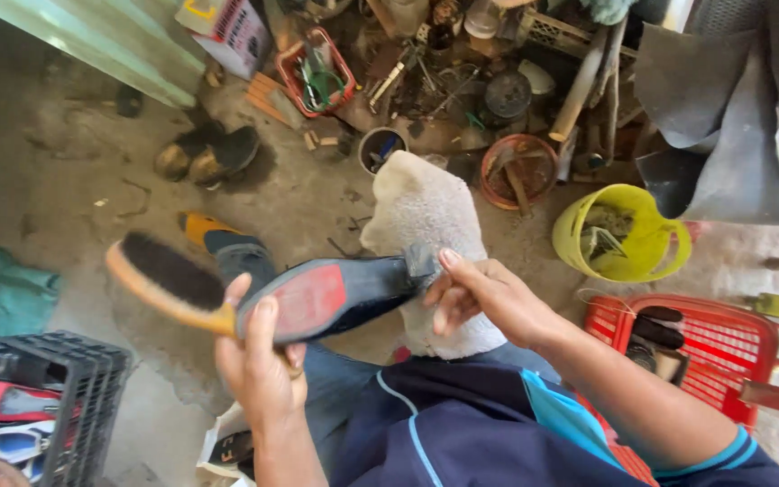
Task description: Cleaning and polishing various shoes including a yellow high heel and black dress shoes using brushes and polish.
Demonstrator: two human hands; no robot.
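Observation:
My left hand (259,365) grips two things at once: a wooden shoe brush (171,281) with dark bristles sticking out to the left, and a dark shoe (335,296) turned sole up, its sole red in the middle. My right hand (480,296) pinches the shoe's small heel (419,261) with fingertips. Under the shoe a cream woolly cloth (426,216) lies over my knee.
A black crate (83,379) with shoes stands at lower left, a red basket (723,347) at right, a yellow bucket (624,236) beyond it. A pair of worn shoes (209,155) and a clutter of tools, tins and a red bowl (520,169) fill the floor ahead.

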